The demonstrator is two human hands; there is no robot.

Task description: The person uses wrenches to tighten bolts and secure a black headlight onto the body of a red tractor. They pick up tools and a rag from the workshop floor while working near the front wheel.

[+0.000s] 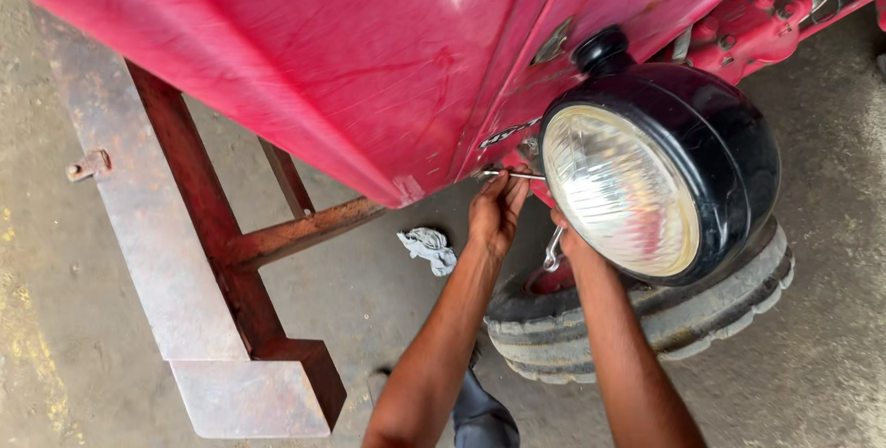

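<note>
Left hand (496,211) pinches a thin rod (517,174) beside headlamp (657,176).

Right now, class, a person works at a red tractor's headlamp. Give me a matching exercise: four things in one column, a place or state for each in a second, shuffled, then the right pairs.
Things:
1. left hand
2. right hand
3. grey rag
4. front tyre

Places or states:
A. crumpled on the concrete floor
B. below the headlamp, ribbed tread
C. fingers on a thin metal rod beside the red hood
D. tucked behind the headlamp's lower edge, by a metal hook

Pairs: 1-C, 2-D, 3-A, 4-B
</note>
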